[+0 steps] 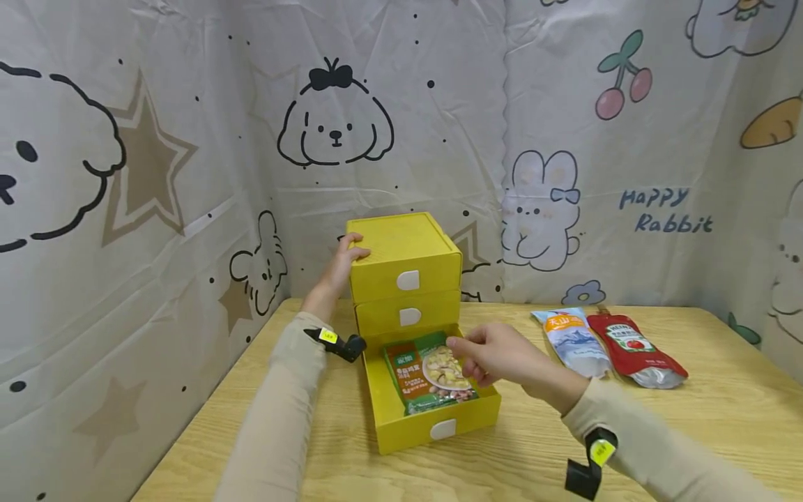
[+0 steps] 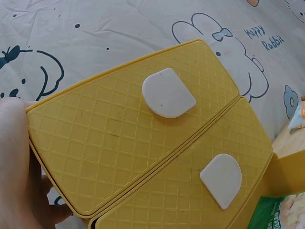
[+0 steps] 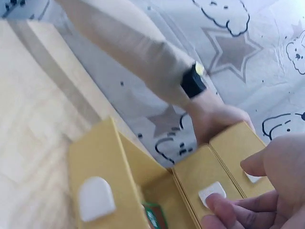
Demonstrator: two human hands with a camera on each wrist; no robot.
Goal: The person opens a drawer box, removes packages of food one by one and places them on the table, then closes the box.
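Observation:
A yellow drawer box (image 1: 404, 240) stands on the table, its bottom drawer (image 1: 408, 434) pulled out. In that drawer lies a green and brown food packet (image 1: 410, 376) with a picture of a dish. My left hand (image 1: 341, 268) grips the upper left edge of the box; in the left wrist view its fingers (image 2: 59, 212) bend along the side. Over the right side of the open drawer is my right hand (image 1: 502, 355), fingers loosely bent, thumb and fingertips apart with nothing between them. The right wrist view shows a gap between thumb and fingers (image 3: 248, 217).
To the right lie a blue and white pouch (image 1: 574, 341) and a red Heinz ketchup pouch (image 1: 633, 348), side by side on the wooden table (image 1: 740, 390). A printed curtain (image 1: 439, 125) hangs behind and at the sides. The two upper drawers (image 1: 433, 307) are closed.

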